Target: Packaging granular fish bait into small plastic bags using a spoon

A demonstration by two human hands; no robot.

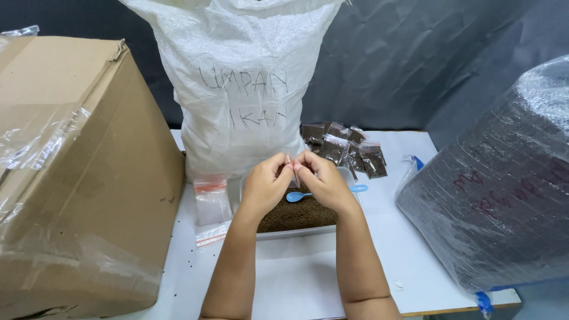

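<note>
While both hands meet above the tray (349, 175), the left hand (267, 184) and the right hand (320, 178) pinch one small clear bag (290, 165) between their fingertips (283, 162). Each hand's thumb and forefinger are pressed together on the bag's top edge, and the knuckles of the two hands nearly touch. The bag is thin and mostly hidden by the fingers, so whether it is filled cannot be told.

Straight beneath the grip lies the tray, a shallow white one, with brown pellets (296, 214) covering its bottom. Just below the pinch and a little to the right, a blue spoon (299, 195) rests on the pellets, its bowl under the left hand and its handle running behind the right hand to the tray's right rim.

Beyond the grip stands a tall white sack (237, 77) with handwriting on its front, close behind the hands. Past the grip and to the right, a heap of filled bags (347, 151) with dark contents lies on the white table (409, 237), near the tray. Down and to the left of the grip, a stack of empty bags (211, 198) with red strips leans by the sack's foot, just beside the tray.

Well left of the hands, a large cardboard box (77, 178) with clear tape fills that side. Well right of them, a big dark bundle (498, 189) wrapped in clear film rests on the table's edge. A few loose pellets dot the table left of the forearms.
</note>
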